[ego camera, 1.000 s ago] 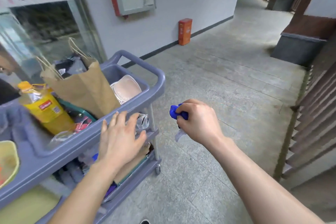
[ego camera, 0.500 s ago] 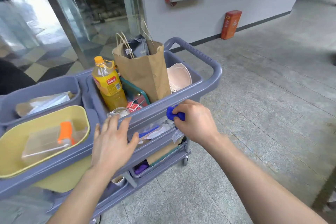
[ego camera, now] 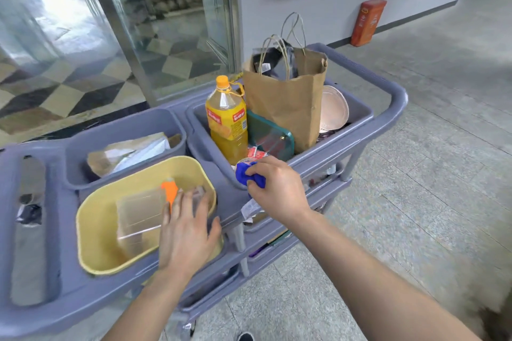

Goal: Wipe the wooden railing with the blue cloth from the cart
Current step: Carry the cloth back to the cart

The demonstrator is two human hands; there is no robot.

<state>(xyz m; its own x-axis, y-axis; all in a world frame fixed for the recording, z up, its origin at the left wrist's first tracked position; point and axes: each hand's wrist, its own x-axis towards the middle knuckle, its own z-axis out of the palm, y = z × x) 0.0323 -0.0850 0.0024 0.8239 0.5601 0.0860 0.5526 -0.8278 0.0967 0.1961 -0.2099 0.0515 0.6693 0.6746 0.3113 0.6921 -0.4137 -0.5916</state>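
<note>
Blue cloth bunched in the right hand over the cart

Right hand (ego camera: 277, 188) is clenched around the blue cloth (ego camera: 246, 174), a wad with no clear long axis, poking left above the cart (ego camera: 388, 111) rim; left hand (ego camera: 188, 232) hovers flat, fingers spread, over the yellow basin (ego camera: 91, 230).

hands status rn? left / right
Left hand: open, flat over the yellow tub, holding nothing.
Right hand: closed grip on the blue cloth.
</note>
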